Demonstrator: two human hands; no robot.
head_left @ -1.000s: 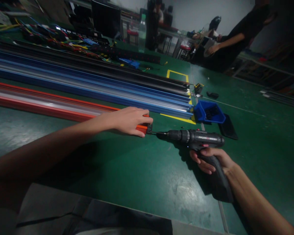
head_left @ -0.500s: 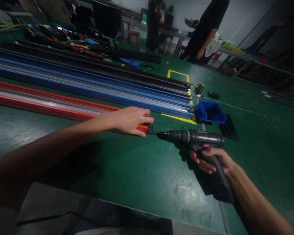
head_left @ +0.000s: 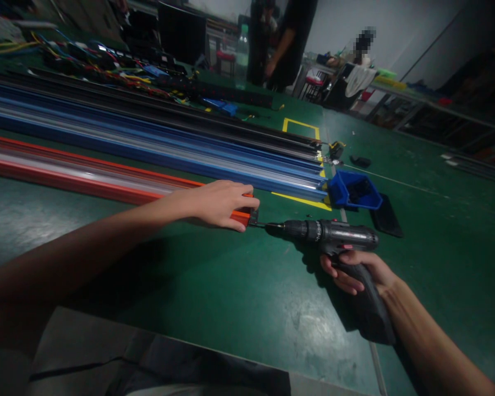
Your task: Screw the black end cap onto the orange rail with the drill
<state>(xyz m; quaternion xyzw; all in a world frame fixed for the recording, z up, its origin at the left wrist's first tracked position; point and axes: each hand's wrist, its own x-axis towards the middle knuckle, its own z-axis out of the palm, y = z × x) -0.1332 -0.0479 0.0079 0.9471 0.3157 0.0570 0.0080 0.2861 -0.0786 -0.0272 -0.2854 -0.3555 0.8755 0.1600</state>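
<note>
Right hand (head_left: 358,270), matte drill (head_left: 334,237), glossy orange rail (head_left: 107,184)

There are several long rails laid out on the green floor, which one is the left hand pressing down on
The orange-red rail, nearest the person. The left hand rests on its end, where the cordless drill bit meets it. The blue rails and black rails lie beyond, untouched.
</note>
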